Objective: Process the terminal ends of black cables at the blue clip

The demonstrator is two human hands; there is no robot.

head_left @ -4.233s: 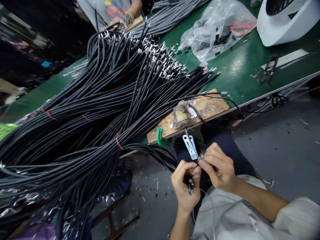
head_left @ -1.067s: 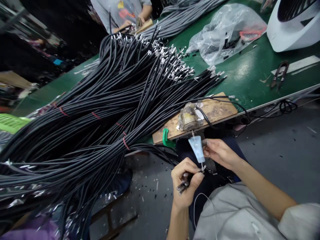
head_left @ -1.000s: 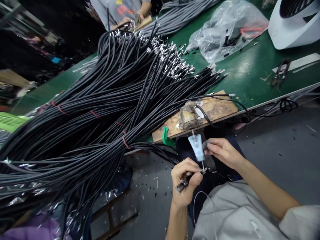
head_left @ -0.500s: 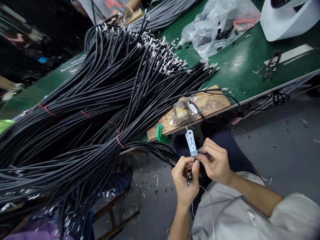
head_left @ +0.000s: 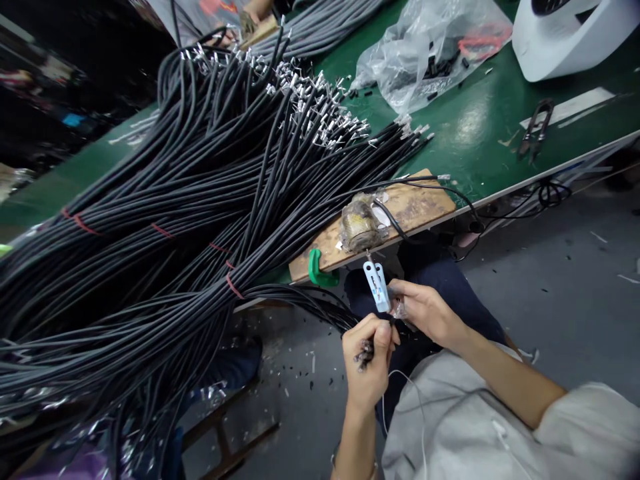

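Observation:
My left hand (head_left: 367, 363) is closed around a few black cables (head_left: 335, 313), whose dark, shiny ends poke out of the fist. Just right of it, my right hand (head_left: 427, 312) has its fingers pinched by a small shiny, see-through bit (head_left: 399, 309); what exactly it grips I cannot make out. Directly above the fingertips hangs a light blue plastic clip (head_left: 377, 287), fixed to the thin shaft of a tape-wrapped motor (head_left: 361, 223). That motor sits on a wooden board (head_left: 425, 203) at the table's edge, with a green clamp (head_left: 320, 270) beside it.
A large heap of black cables (head_left: 200, 193) with silvery ends covers the green table (head_left: 480, 127) on the left. Farther right lie a clear plastic bag (head_left: 400, 67), thread snips (head_left: 536, 127) and a white housing (head_left: 570, 40). Another person's hand (head_left: 257, 10) is at the far side.
The blue clip has turned on its shaft and now shows two arms. My right hand's fingers have straightened somewhat, with the shiny bit now visible. My left fist has tilted slightly.

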